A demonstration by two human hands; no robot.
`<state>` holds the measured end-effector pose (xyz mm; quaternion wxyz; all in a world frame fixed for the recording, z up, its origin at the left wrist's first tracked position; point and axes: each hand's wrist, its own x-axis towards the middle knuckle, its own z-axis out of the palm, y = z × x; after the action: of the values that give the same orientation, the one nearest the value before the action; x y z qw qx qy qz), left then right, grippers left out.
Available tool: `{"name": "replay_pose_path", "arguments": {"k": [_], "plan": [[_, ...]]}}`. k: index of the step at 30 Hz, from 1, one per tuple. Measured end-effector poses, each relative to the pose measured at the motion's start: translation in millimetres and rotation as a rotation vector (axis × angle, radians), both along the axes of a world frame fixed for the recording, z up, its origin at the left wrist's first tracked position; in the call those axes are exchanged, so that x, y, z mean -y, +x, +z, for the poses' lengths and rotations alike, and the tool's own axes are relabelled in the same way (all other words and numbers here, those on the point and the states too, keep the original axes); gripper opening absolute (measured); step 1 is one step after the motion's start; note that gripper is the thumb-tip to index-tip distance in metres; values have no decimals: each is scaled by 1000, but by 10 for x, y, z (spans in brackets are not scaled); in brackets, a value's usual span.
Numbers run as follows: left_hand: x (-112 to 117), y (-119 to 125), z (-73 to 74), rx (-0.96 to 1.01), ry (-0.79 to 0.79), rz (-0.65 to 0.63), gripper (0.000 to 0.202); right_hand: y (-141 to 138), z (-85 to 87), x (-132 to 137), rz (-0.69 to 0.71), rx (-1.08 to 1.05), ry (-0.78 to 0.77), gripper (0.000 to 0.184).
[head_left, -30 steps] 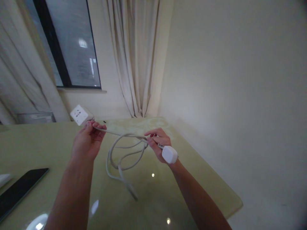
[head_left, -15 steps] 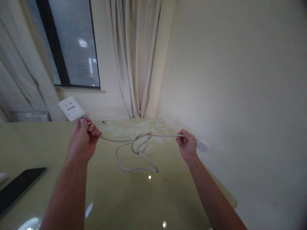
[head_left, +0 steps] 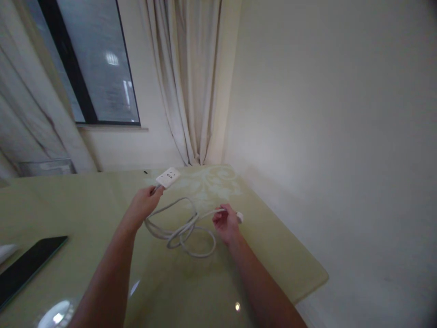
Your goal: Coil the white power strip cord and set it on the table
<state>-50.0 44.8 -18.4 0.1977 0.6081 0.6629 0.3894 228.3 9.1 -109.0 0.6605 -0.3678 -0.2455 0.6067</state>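
Observation:
A white extension cord lies in loose, crossing loops (head_left: 186,230) over the table between my hands. My left hand (head_left: 146,202) is closed on the cord just behind the white socket block (head_left: 168,177), whose outlet face is turned up. On the right, my right hand (head_left: 227,222) is closed around the cord's other end. The white plug (head_left: 240,217) sticks out past that hand, its prongs too small to make out.
The glossy greenish table (head_left: 280,255) ends at the wall on the right. At the left lies a black flat tablet-like thing (head_left: 32,262), with a white object (head_left: 6,251) beside it. A tiny dark piece (head_left: 145,172) rests near the back edge, below the curtain (head_left: 191,82) and window (head_left: 99,64).
Both hands have come closer together and lower. The cord, stretched taut with a loose tangle before, now sags in wider loops. The socket block has moved right.

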Motion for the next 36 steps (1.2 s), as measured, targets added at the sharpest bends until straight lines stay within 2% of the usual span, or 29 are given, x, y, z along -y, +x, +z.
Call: {"name": "replay_pose_path", "arguments": {"k": [3, 5, 7, 10, 12, 14, 17, 20, 23, 26, 31, 33, 36], "plan": [[60, 7, -189, -191, -45, -21, 45, -96, -82, -1, 84, 252, -47, 31], [159, -21, -388, -243, -24, -47, 44, -170, -117, 5, 111, 360, -51, 31], [277, -79, -622, -280, 21, -16, 46, -247, -151, 22, 131, 485, -43, 33], [425, -181, -964, -279, 82, 34, 51, -339, -191, 63, 191, 709, 21, 19], [483, -220, -1142, -232, 114, 47, 53, -368, -202, 89, 234, 834, 78, 22], [512, -219, -1257, -183, 145, 32, 54, -371, -197, 109, 258, 999, 146, 27], [530, -169, -1309, -114, 179, -94, 57, -338, -157, 140, 292, 1331, 253, 25], [548, -115, -1269, -90, 237, -223, 60, -295, -69, 198, 346, 1551, 324, 30], [573, -63, -1212, -131, 263, -186, 45, -281, 36, 272, 390, 1713, 362, 35], [589, 9, -1178, -164, 269, -111, 42, -313, 63, 314, 440, 1798, 453, 33], [540, 58, -1184, -13, 356, -159, 40, -379, -110, 263, 430, 1685, 544, 42], [502, 15, -1192, 91, 334, -211, 39, -374, -162, 235, 420, 1527, 568, 48], [469, -52, -1189, 261, 233, -289, 43, -365, -149, 230, 422, 1197, 587, 53]]}}
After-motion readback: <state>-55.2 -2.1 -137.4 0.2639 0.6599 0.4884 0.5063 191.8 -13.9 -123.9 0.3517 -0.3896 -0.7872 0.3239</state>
